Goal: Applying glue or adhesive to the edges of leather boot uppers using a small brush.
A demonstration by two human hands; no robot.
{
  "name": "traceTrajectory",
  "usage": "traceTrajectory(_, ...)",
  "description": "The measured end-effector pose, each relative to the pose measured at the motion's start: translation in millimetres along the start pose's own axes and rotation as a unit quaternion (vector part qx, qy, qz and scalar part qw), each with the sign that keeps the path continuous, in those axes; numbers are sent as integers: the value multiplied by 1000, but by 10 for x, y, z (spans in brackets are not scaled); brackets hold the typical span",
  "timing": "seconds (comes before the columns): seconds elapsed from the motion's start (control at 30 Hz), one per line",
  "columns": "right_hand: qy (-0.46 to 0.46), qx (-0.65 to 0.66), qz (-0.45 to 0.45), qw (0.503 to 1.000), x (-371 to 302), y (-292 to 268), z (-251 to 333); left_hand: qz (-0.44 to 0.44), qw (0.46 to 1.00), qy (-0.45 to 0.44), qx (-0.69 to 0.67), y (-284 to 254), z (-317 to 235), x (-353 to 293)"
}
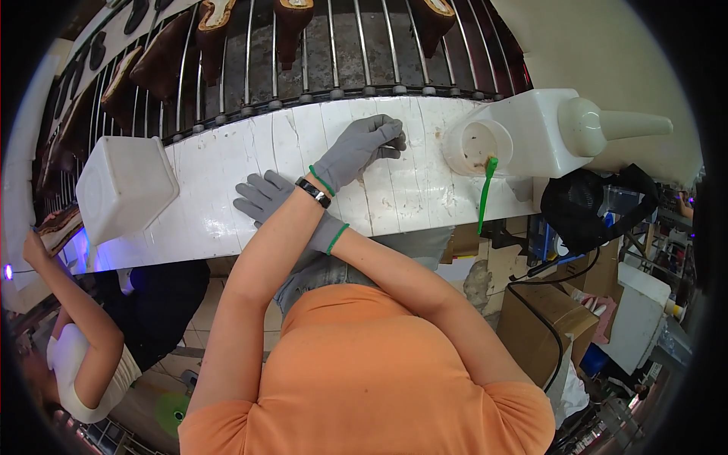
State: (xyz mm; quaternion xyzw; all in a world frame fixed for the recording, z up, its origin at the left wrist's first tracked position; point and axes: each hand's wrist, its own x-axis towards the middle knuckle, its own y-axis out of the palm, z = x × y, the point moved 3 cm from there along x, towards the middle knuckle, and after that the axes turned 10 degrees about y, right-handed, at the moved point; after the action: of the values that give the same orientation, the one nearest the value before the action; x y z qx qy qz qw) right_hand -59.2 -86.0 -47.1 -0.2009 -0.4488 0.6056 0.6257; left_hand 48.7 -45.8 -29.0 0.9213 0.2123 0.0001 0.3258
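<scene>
My arms cross over the white worktop, both hands in grey gloves with green cuffs. My left hand, its wrist wearing a dark watch band, lies toward the conveyor with its fingers curled in; no object shows in it. Behind that forearm, my right hand rests flat near the front edge, fingers spread, partly covered by the left arm. To the right of both hands stands a round translucent tub. A green-handled brush leans on its rim, the handle reaching past the table edge.
Beyond the worktop runs a roller conveyor carrying brown leather boots. A white plastic container stands left, a large white jug right. A co-worker's hand is at far left. Cardboard boxes sit below right.
</scene>
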Motion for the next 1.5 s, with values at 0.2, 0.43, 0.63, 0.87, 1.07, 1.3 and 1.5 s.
traceTrajectory(0.2,-3,5,3,1000,-19,12,-5,4,999,34,11,23,-23,-30)
traceTrajectory(0.43,1,12,3,1000,-21,15,-1,7,995,62,75,21,-43,-11)
traceTrajectory(0.63,4,-2,7,1000,2,63,-25,2,984,83,159,136,-214,-61)
traceTrajectory(0.87,243,78,117,960,-333,-538,-32,-63,981,131,126,300,-810,-818)
traceTrajectory(1.07,353,139,-193,905,-744,-1860,-13,-157,947,235,153,302,-804,-1262)
traceTrajectory(1.3,298,14,-267,916,-450,-2188,61,-158,935,247,197,458,-737,-1252)
traceTrajectory(1.5,249,-73,-255,932,-463,-2163,14,-161,850,258,429,492,-782,-1285)
